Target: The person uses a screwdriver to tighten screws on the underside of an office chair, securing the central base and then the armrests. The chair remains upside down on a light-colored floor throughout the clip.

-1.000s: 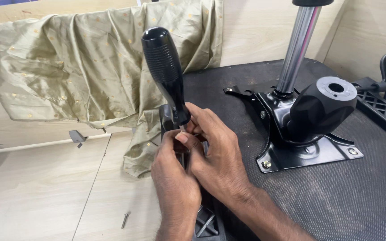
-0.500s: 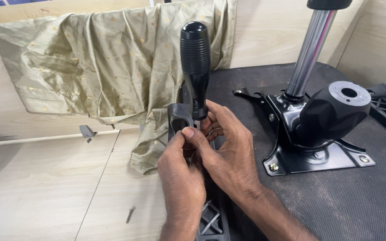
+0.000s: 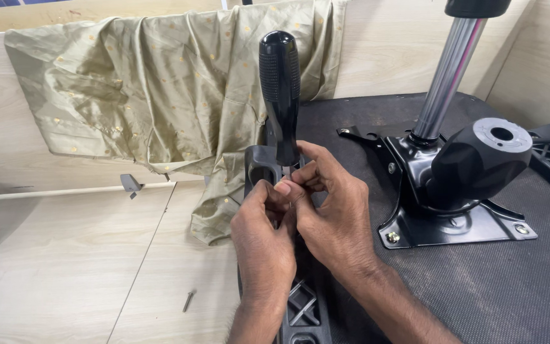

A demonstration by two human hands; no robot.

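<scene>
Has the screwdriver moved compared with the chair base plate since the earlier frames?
Cannot tell: the camera shifts. The screwdriver stands about as far left of the base plate, upright in both hands.

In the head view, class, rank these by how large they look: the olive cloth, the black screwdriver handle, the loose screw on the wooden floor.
1. Olive cloth, by far the largest.
2. Black screwdriver handle, though it stands nearer the camera.
3. Loose screw, smallest.

workshop | chair mechanism on black mat | loose screw
</scene>
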